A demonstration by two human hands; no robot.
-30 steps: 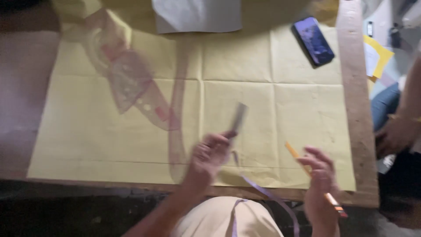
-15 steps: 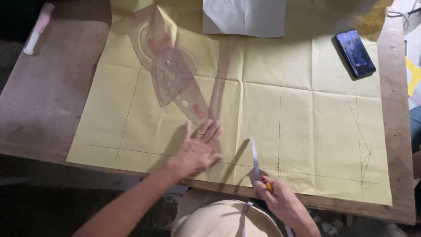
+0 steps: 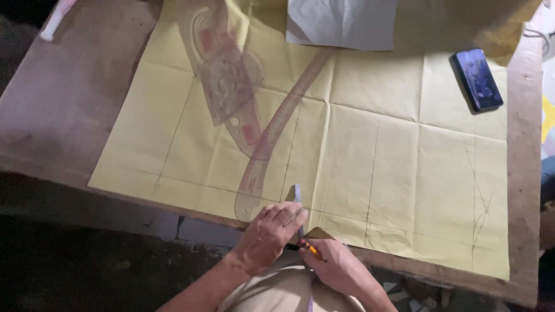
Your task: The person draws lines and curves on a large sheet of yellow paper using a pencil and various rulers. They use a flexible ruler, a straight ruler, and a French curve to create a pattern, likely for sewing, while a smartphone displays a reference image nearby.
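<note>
One yellow paper sheet [image 3: 370,156] covers the wooden table [image 3: 63,115], with two clear curved rulers [image 3: 272,133], one grey sheet [image 3: 341,23] and one phone [image 3: 477,78] on it. At the near edge the left hand [image 3: 269,234] pins a measuring tape [image 3: 298,199] flat; the right hand [image 3: 338,266] grasps a pencil [image 3: 310,248], the tip seemingly off the paper. Marking well means keeping the tape taut along the drawn line.

The white sheet [image 3: 342,22] at the far side of the table runs off the top edge, so its full shape can't be seen. The white marker [image 3: 55,18] in the far left corner is cut off too. The left hand [image 3: 269,233] covers the near end of the measuring tape [image 3: 298,199], and the right hand [image 3: 338,264] hides most of the orange pencil [image 3: 310,248]. The printed scale on the clear curved ruler [image 3: 272,136] is too blurred to read.
</note>
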